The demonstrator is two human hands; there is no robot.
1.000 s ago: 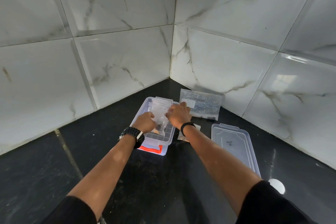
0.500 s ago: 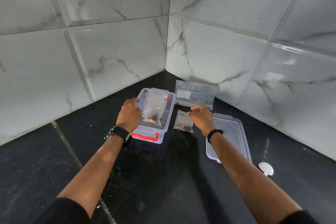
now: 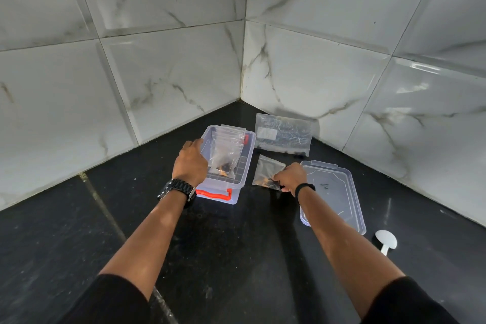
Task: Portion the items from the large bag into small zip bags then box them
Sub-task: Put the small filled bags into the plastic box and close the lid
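Black stone counter in a corner of white marbled wall tiles. Judged from the layout, the work is well along but not finished.

Small zip bag on the counter: clear, flat, a little dark and orange-brown content gathered at its near end. Right hand pinches its near corner, fingers curled onto the plastic. This bag lies outside the box, so it is yet to be packed. I can't tell if its zip is closed.

Left of those fingers, the clear box with a red handle on its near end. Several small bags already stand in it, leaning, tops above the rim, dark bits at their bottoms. Exact count not readable. Left hand rests at the box's left wall, fingers bent over the rim, seemingly steadying it; how firmly it grips is not visible.

Beyond the right fingers, against the wall, the large bag: clear, white label, lying almost flat, only a few dark specks along its lower edge. Portioning looks close to done.

Just right of the right hand, the lid lies flat on the counter, off the box. Closing is still to come.

Further right and nearer, a small white spoon lies alone.
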